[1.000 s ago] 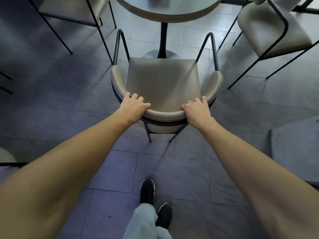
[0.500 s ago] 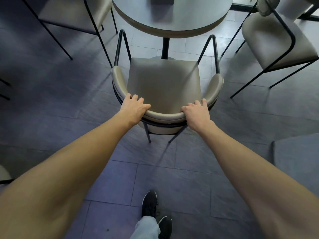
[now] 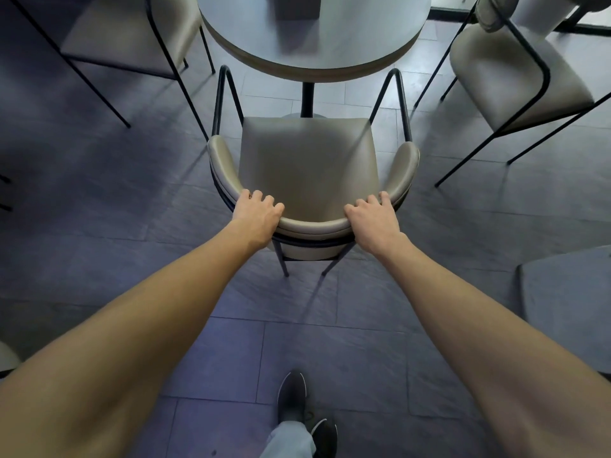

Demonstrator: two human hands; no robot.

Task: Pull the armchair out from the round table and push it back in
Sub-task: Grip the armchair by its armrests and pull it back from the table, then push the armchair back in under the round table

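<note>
A beige padded armchair (image 3: 307, 163) with a black metal frame stands in front of me, its seat facing the round grey table (image 3: 314, 34). The front of the seat sits just short of the table's edge, and the black armrest loops reach under it. My left hand (image 3: 256, 214) grips the left side of the curved backrest. On the right side of the same backrest my right hand (image 3: 373, 221) is closed. Both arms are stretched out straight.
Another beige chair (image 3: 515, 71) stands to the right of the table and one (image 3: 129, 31) to the left. A grey surface's corner (image 3: 568, 292) juts in at the right edge. My feet (image 3: 297, 401) stand on the dark tiled floor behind the armchair.
The table has come further into view and nearer to the armchair's front. My hands keep the same hold on the backrest, and my feet have moved forward.
</note>
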